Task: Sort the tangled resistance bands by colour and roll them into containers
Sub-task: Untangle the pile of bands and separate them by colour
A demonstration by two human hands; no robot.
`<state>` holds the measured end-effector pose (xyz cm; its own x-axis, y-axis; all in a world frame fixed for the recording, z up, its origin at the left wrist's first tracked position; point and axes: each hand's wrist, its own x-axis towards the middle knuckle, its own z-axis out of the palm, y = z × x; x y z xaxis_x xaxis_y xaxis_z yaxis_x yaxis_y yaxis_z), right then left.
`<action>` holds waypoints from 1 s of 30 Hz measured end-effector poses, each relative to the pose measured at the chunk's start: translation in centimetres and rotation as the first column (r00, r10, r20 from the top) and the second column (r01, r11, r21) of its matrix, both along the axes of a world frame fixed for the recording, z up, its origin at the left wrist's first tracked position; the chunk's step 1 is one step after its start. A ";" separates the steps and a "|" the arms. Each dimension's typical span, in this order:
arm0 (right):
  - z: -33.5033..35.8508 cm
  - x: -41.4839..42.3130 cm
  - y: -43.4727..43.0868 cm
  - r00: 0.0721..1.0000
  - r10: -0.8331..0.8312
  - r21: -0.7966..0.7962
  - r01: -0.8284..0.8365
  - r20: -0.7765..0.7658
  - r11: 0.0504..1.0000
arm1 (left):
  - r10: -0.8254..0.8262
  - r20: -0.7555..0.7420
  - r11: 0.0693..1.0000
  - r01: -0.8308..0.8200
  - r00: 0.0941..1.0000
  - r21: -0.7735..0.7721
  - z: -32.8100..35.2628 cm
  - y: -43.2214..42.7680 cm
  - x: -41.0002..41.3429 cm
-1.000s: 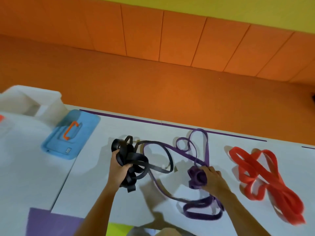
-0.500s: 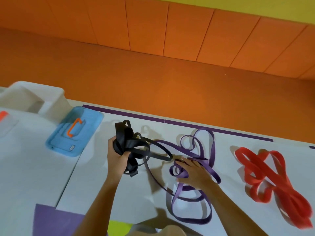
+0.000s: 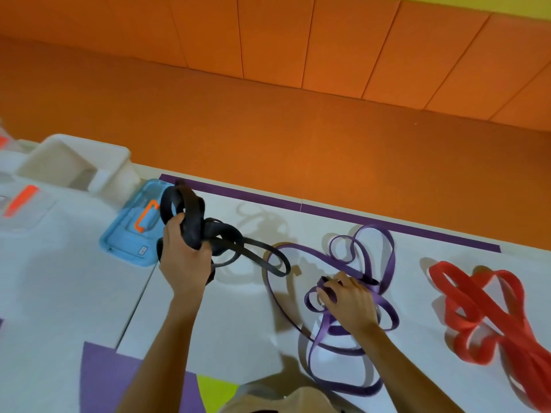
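Black band (image 3: pixel 193 231) across purple band (image 3: pixel 391 257), beside lid (image 3: pixel 125 242)

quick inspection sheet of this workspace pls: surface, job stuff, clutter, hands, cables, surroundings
Surface: white table, with a purple tape strip along its far edge.
Job's things: black band bunched and held up off the table, one loop trailing across a purple strand; purple band loose on the table; red band lying apart at the right; white container at the far left.
Clutter: blue lid with an orange handle, beside the container.
Hands: left hand grips the black band; right hand pinches a purple loop.
Cables: nothing seen.
Surroundings: orange padded wall above an orange floor.
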<state>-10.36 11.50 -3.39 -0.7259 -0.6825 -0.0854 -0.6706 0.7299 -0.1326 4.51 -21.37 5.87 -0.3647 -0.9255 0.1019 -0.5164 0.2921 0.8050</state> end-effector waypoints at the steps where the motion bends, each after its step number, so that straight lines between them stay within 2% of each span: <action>1: 0.0 0.0 0.0 1.000 0.007 -0.021 -0.007 0.004 1.000 | 0.017 -0.015 1.000 -0.017 1.000 -0.003 0.2 -0.4 0.2; 4: -0.1 -0.3 0.2 1.000 0.014 -0.088 -0.014 -0.006 0.996 | -0.036 0.000 0.997 0.036 0.999 -0.074 0.6 -1.5 0.2; 7: 0.1 -0.4 -0.1 0.999 0.038 -0.101 -0.041 -0.035 0.994 | -0.182 0.156 0.967 0.205 0.971 -0.150 -0.4 -1.8 -0.3; 9: 0.3 0.0 -0.5 0.998 0.054 -0.129 -0.057 -0.031 0.990 | -0.295 0.337 0.924 0.356 0.894 -0.138 -1.7 -1.1 -0.6; 11: 0.5 0.6 -0.8 0.999 0.035 -0.163 -0.035 -0.005 0.986 | -0.394 0.486 0.873 0.483 0.780 -0.068 -3.6 0.2 -0.7; 13: 0.7 1.3 -1.1 1.000 0.011 -0.183 -0.006 0.023 0.983 | -0.507 0.553 0.812 0.582 0.661 0.049 -5.8 1.9 -0.3; 15: 0.8 2.1 -1.4 1.000 0.014 -0.211 -0.008 0.028 0.977 | -0.651 0.484 0.737 0.640 0.585 0.217 -8.1 3.4 0.5; 17: 1.1 2.9 -1.9 0.998 0.048 -0.259 -0.040 0.026 0.965 | -0.742 0.367 0.670 0.649 0.561 0.361 -9.6 4.7 1.5; 20: 1.4 4.1 -2.9 0.993 0.090 -0.326 -0.060 0.078 0.944 | -0.704 0.290 0.707 0.602 0.648 0.372 -10.7 5.7 2.5; 22: 1.4 4.9 -3.7 0.988 0.098 -0.355 -0.050 0.120 0.934 | -0.676 0.303 0.732 0.566 0.672 0.378 -10.5 5.8 2.8; 27: 0.3 6.6 -5.5 0.954 0.143 -0.359 -0.040 0.264 0.933 | -0.725 0.365 0.688 0.576 0.585 0.442 -8.8 5.8 4.4; 30: -0.2 6.6 -6.8 0.914 0.138 -0.377 0.018 0.382 0.926 | -0.705 0.392 0.708 0.559 0.591 0.432 -7.5 5.9 6.4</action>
<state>-3.80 4.72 -3.55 -0.6406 -0.7623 -0.0926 -0.5460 0.5369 -0.6432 10.87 -15.48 -1.62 -0.7923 -0.4016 -0.4594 -0.6100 0.5421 0.5780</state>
